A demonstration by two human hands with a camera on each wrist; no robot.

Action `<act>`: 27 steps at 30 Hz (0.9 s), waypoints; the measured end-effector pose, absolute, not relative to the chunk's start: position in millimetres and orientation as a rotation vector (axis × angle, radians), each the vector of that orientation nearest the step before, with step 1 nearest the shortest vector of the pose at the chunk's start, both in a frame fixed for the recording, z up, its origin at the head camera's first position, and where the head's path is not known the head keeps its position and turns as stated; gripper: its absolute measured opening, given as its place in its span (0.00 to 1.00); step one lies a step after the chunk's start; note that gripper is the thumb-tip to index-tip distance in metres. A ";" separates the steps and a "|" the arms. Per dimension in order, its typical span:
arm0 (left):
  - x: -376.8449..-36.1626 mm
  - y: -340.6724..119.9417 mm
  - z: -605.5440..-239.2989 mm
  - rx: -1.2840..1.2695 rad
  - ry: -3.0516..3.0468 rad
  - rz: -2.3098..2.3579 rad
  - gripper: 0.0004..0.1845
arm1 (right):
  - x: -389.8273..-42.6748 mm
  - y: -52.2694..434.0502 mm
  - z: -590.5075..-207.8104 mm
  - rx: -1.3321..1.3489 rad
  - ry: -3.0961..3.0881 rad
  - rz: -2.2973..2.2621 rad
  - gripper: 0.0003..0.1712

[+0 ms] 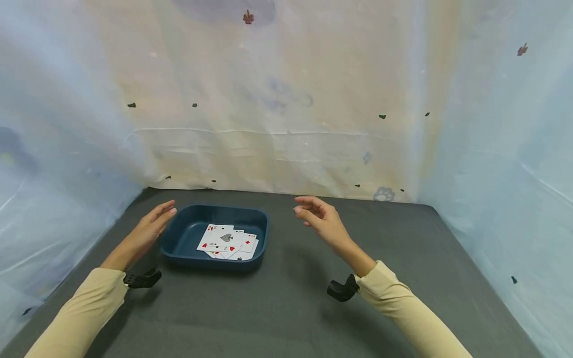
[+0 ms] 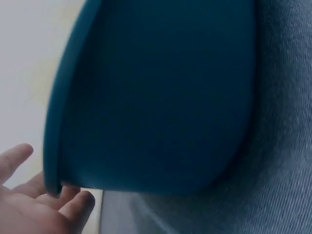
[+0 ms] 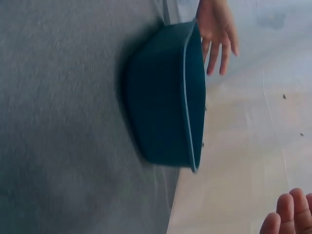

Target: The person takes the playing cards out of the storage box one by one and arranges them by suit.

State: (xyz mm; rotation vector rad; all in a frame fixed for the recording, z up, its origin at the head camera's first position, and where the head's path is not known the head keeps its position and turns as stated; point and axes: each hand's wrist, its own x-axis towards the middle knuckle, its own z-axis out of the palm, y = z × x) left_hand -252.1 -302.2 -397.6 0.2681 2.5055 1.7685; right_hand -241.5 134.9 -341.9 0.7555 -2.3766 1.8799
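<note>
A dark blue tray (image 1: 181, 238) sits on the grey table and holds several playing cards (image 1: 228, 242), face up, an ace of spades on top. My left hand (image 1: 152, 223) hovers just beside the tray's left rim, fingers straight and relaxed, holding nothing. The left wrist view shows the tray's outer wall (image 2: 161, 97) very near, with the left hand's fingertips (image 2: 29, 195) at its rim. My right hand (image 1: 315, 214) floats above the table to the right of the tray, fingers loosely curled and empty. The right wrist view has the tray (image 3: 165, 107) side-on with the left hand (image 3: 217, 29) beyond it.
The grey felt table (image 1: 291, 298) is closed in by pale draped sheeting (image 1: 277, 99) at the back and on both sides. Black camera mounts sit at both wrists (image 1: 342, 288).
</note>
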 end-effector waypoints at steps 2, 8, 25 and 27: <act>-253.4 -302.7 -398.6 0.229 2.492 1.775 0.42 | -242.8 127.6 -342.6 0.787 -2.361 1.914 0.21; -256.5 -300.0 -402.9 0.166 2.454 1.760 0.41 | -243.2 108.9 -345.3 0.785 -2.365 1.970 0.20; -254.2 -303.8 -418.5 0.078 2.242 1.873 0.36 | -254.6 48.4 -360.6 0.694 -2.412 1.982 0.19; -253.4 -302.2 -419.7 0.076 2.226 1.895 0.35 | -256.0 42.6 -363.0 0.675 -2.418 1.998 0.19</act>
